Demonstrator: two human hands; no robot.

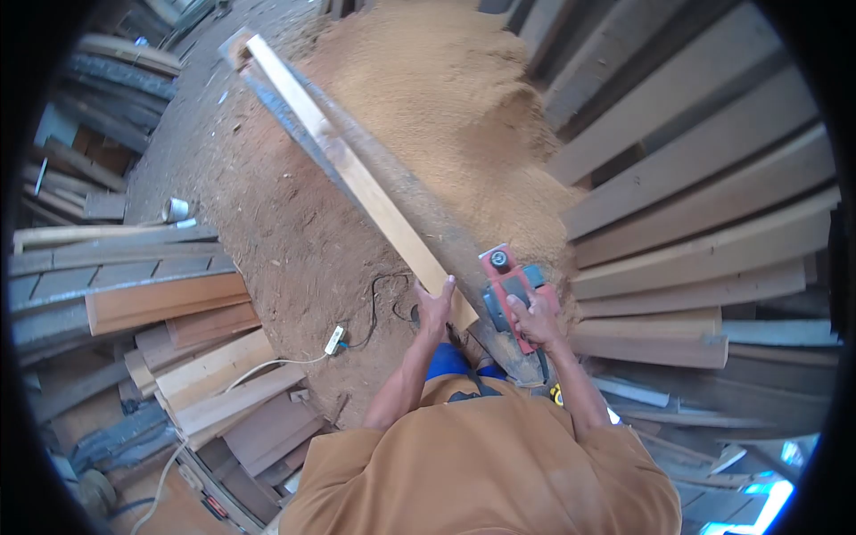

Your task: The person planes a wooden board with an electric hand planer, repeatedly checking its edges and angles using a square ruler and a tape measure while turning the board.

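My left hand (434, 308) is closed around the near end of a long, pale wooden plank (374, 198). The plank runs away to the upper left along a grey, weathered beam (428, 230), which lies beneath and beside it. In my right hand (533, 323) is a red electric hand planer (508, 278), gripped by its rear handle. The planer sits at the beam's near end, to the right of the plank and apart from it. Its underside is hidden.
Sawdust (446, 98) is heaped beyond the beam. Boards (695, 187) line the right side, and more wood (169, 308) is stacked at left. A white power strip (334, 341) with cords lies on the dirt floor. A white cup (176, 209) stands farther left.
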